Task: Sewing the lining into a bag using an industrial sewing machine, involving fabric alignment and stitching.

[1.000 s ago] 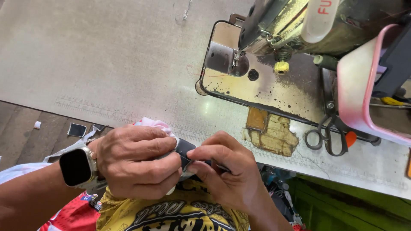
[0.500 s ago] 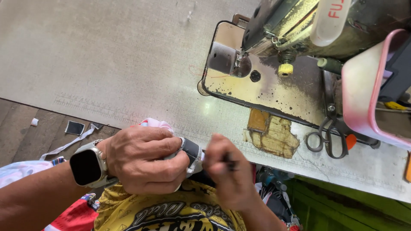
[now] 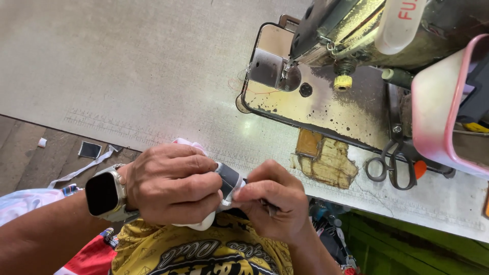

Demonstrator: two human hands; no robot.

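Note:
My left hand, with a dark-faced watch on its wrist, is closed around a small piece of white and black fabric at the table's near edge. My right hand pinches the same piece from the right, its fingertips against the dark patch. A bit of pink-white cloth pokes out above my left knuckles. Most of the fabric is hidden inside my hands. Both hands sit over my yellow printed shirt.
A sewing machine stands on the grey table at the upper right, with its metal bed plate. Scissors lie beside a pink tray. Fabric scraps lie on the floor at left.
My hands have stayed together at the table edge; the right fingers have shifted their pinch on the fabric, and the dark patch shows more between the hands. The view has drifted slightly.

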